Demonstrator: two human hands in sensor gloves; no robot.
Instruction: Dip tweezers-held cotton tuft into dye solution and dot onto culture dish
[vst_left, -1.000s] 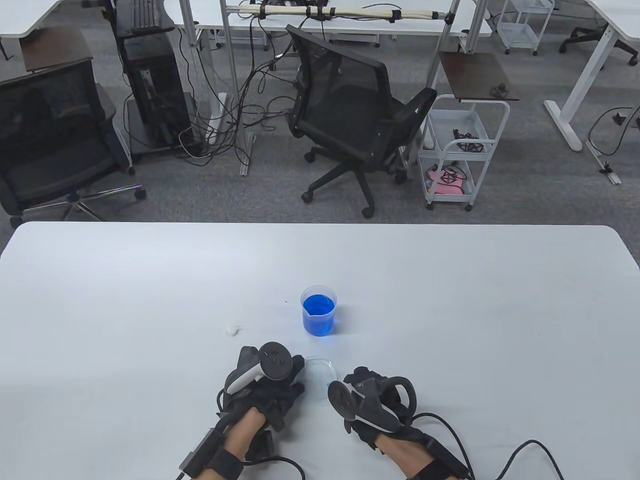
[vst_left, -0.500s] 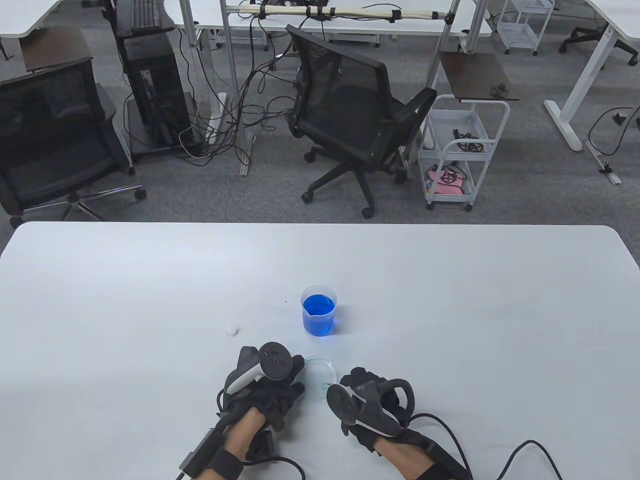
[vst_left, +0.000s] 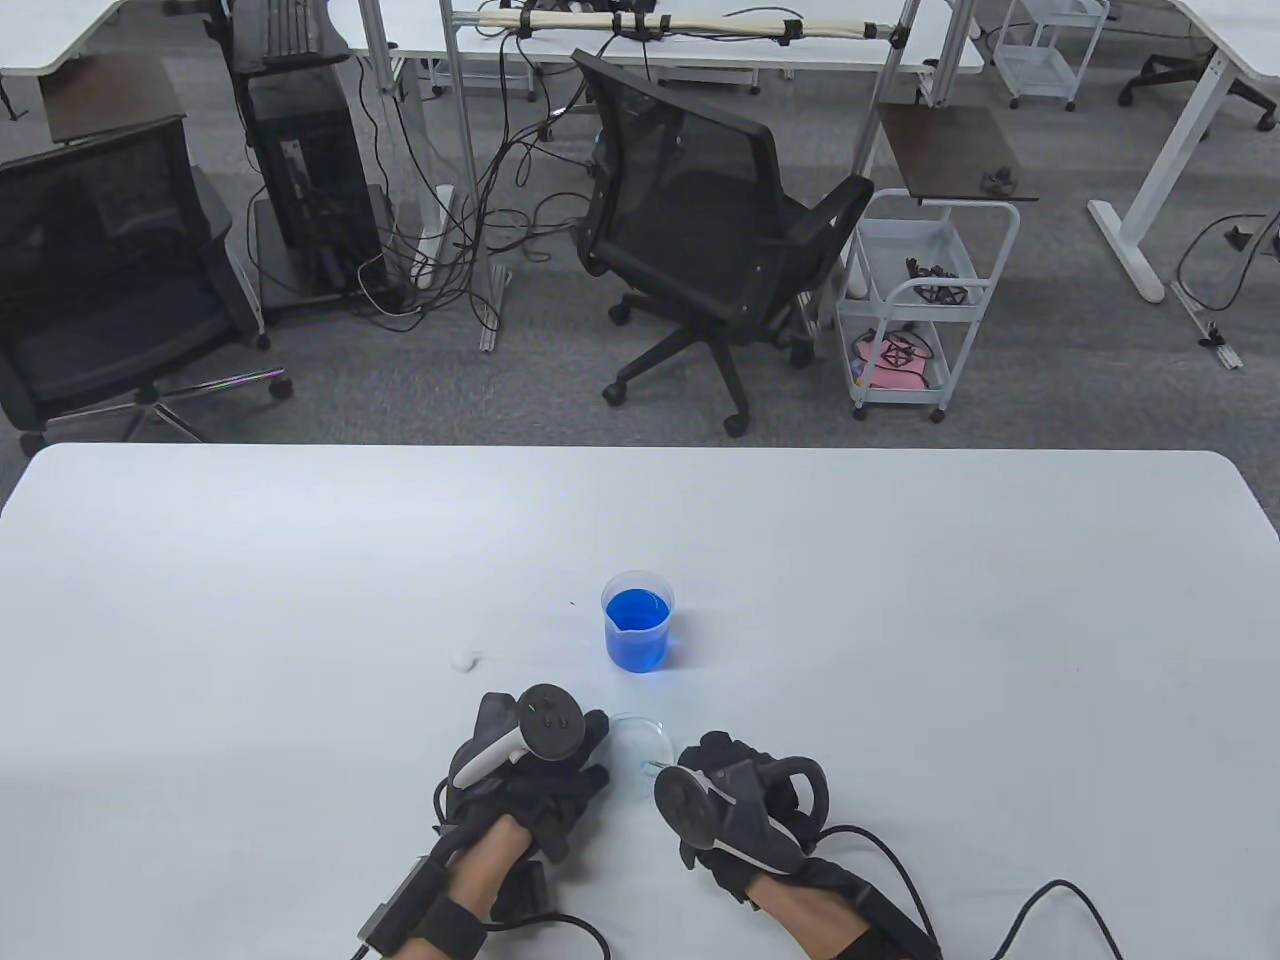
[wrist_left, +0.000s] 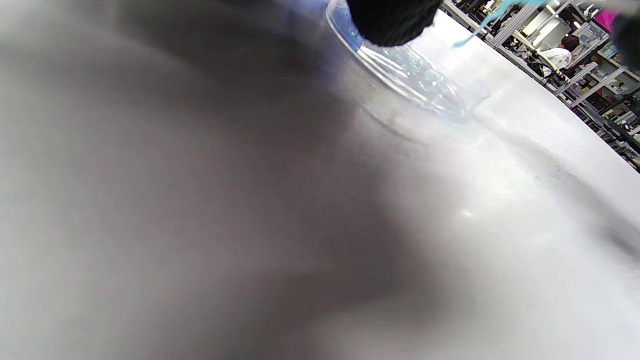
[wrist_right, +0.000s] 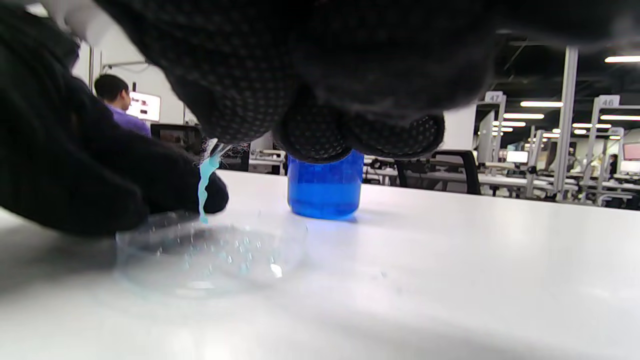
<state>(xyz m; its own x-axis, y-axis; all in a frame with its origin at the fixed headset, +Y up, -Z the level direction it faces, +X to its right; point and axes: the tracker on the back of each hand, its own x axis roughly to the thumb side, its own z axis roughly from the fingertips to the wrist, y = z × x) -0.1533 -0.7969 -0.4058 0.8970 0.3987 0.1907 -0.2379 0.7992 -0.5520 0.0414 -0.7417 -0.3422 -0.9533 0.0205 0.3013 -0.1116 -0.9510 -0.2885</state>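
Observation:
A clear culture dish (vst_left: 640, 748) lies on the white table (vst_left: 900, 600) between my hands. It carries small blue dots in the right wrist view (wrist_right: 210, 255) and also shows in the left wrist view (wrist_left: 405, 75). My left hand (vst_left: 540, 760) holds its left rim, with a fingertip (wrist_left: 390, 20) on the edge. My right hand (vst_left: 735, 800) pinches the tweezers, which are mostly hidden. Their tip holds a pale-blue dyed cotton tuft (wrist_right: 203, 187) that hangs down to the dish's near-left rim. A beaker of blue dye (vst_left: 637, 620) stands just behind the dish (wrist_right: 325, 190).
A spare white cotton tuft (vst_left: 462, 659) lies on the table left of the beaker. Glove cables (vst_left: 1040, 900) trail off the near edge. Beyond the far edge are an office chair (vst_left: 700, 230) and a white cart (vst_left: 915, 300).
My right hand has edged slightly left and toward the dish. The left hand, dish and beaker have not moved.

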